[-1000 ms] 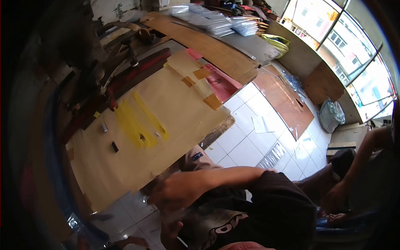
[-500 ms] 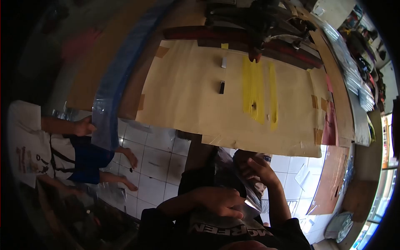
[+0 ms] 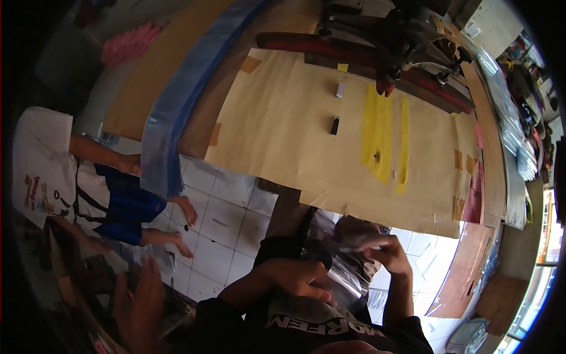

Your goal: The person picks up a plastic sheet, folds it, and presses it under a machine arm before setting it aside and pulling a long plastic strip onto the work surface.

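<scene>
Clear, shiny plastic sheeting (image 3: 345, 274) lies over my lap, below the near edge of the board. My left hand (image 3: 300, 278) is closed at the left edge of this plastic, its fingers curled and the fingertips partly in shadow. On the other side, my right hand (image 3: 384, 251) pinches the upper right part of the plastic with bent fingers. In front of me is a tan paper-covered board (image 3: 283, 124), with yellow tape strips (image 3: 377, 135) and two small blocks, one light (image 3: 339, 89) and one dark (image 3: 334, 125).
A dark metal press frame (image 3: 407, 41) stands over the board's far side. Left, another person (image 3: 44, 165) is beside long blue plastic film (image 3: 168, 130). A blurred hand (image 3: 141, 301), apparently another person's, shows lower left. Plastic bundles (image 3: 513, 135) lie along the right.
My right hand has gone from spread fingers to a pinch on the plastic. A blurred hand has appeared at lower left. The view has shifted, moving the board rightward in frame.
</scene>
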Available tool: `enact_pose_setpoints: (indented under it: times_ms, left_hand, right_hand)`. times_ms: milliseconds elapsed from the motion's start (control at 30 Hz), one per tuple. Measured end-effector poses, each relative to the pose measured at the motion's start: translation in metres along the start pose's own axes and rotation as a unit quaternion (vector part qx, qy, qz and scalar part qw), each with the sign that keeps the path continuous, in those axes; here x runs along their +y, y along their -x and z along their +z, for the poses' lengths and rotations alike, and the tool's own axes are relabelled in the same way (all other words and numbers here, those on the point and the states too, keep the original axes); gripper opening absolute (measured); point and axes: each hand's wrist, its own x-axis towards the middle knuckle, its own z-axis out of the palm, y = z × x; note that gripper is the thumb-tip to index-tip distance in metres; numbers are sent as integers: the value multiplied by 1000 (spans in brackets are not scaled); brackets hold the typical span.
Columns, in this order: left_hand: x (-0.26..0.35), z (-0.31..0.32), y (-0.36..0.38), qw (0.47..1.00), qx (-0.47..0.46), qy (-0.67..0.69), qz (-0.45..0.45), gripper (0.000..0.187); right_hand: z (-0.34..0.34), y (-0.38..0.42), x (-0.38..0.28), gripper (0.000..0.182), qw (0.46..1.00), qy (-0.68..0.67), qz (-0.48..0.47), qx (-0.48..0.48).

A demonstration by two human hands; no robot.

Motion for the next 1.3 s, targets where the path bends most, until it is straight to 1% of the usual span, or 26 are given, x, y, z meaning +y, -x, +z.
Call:
enact_pose_setpoints:
  times_ms: [33, 67, 100, 133, 200, 233, 267, 300, 333, 367, 400, 433, 467, 533, 600, 700, 767, 833, 867, 933, 1067, 1100, 1133, 1167, 1267, 1300]
  left_hand:
    - [-8, 2, 0, 1000, 2, 2, 2, 39]
    - [-20, 5, -1, 999, 36, -19, -7, 39]
    - [-30, 7, -2, 997, 70, -38, -16, 40]
    - [-34, 6, -3, 997, 73, -37, -15, 40]
    - [-37, 4, -9, 993, 93, 71, 10, 38]
    - [-37, 0, -12, 993, 97, 72, 11, 38]
    - [-37, -4, -15, 986, 96, 135, 22, 38]
    - [-37, -6, -18, 975, 95, 198, 32, 39]
    - [-46, -7, -21, 974, 99, 200, 33, 39]
    - [-60, -9, -25, 970, 134, 200, 29, 41]
    - [-59, -10, -27, 965, 170, 201, 25, 44]
    - [-60, -14, -29, 962, 163, 219, 22, 47]
    - [-60, -15, -30, 961, 165, 219, 23, 47]
    - [-56, -16, -31, 947, 187, 259, 25, 45]
    - [-47, -16, -29, 935, 176, 304, 48, 44]
    - [-38, -14, -28, 935, 179, 300, 58, 42]
    - [-50, -11, -31, 942, 186, 277, 47, 42]
    - [-54, -14, -30, 951, 186, 245, 26, 42]
    - [-55, -15, -29, 955, 184, 234, 20, 42]
    - [-52, -17, -29, 954, 181, 235, 31, 42]
    - [-48, -16, -30, 949, 175, 253, 73, 40]
    - [-49, -16, -30, 949, 176, 252, 75, 40]
    - [-51, -14, -30, 948, 197, 244, 57, 40]
    - [-54, -13, -31, 946, 216, 236, 39, 41]
    - [-66, -15, -35, 943, 204, 258, 43, 45]
    - [-64, -16, -34, 944, 202, 258, 42, 45]
  right_hand:
    - [0, 5, -10, 21, 999, -4, -44, 4]
    - [0, 10, -21, 21, 996, -9, -88, 8]
    - [0, 19, -35, 21, 994, -55, -93, 19]
    - [-4, 24, -45, 25, 991, -67, -111, 18]
    - [-12, 26, -51, 38, 969, -37, -243, 34]
    - [-11, 30, -57, 38, 961, -49, -261, 84]
    - [-9, 35, -66, 39, 950, -61, -277, 133]
    - [-12, 41, -70, 42, 944, -69, -280, 158]
    - [-18, 46, -73, 44, 938, -77, -282, 184]
    - [-26, 47, -75, 43, 922, -90, -330, 184]
    - [-31, 45, -77, 42, 902, -103, -376, 183]
    - [-31, 44, -83, 36, 887, -138, -411, 159]
    - [-38, 48, -85, 33, 888, -114, -419, 153]
    - [-40, 49, -95, 32, 879, -109, -435, 161]
    - [-39, 47, -101, 31, 877, -113, -439, 161]
    - [-39, 44, -106, 31, 873, -116, -446, 161]
    - [-41, 45, -104, 31, 871, -115, -451, 158]
    - [-46, 44, -103, 33, 870, -145, -433, 187]
    - [-49, 46, -103, 33, 871, -146, -431, 186]
    - [-55, 46, -106, 36, 879, -169, -404, 189]
    - [-51, 41, -115, 34, 875, -170, -423, 164]
    - [-49, 40, -119, 29, 876, -185, -425, 136]
    - [-46, 40, -122, 23, 876, -200, -425, 109]
    - [-42, 38, -123, 23, 876, -199, -426, 109]
    - [-37, 36, -125, 21, 877, -171, -439, 101]
    - [-38, 35, -124, 26, 875, -152, -446, 106]
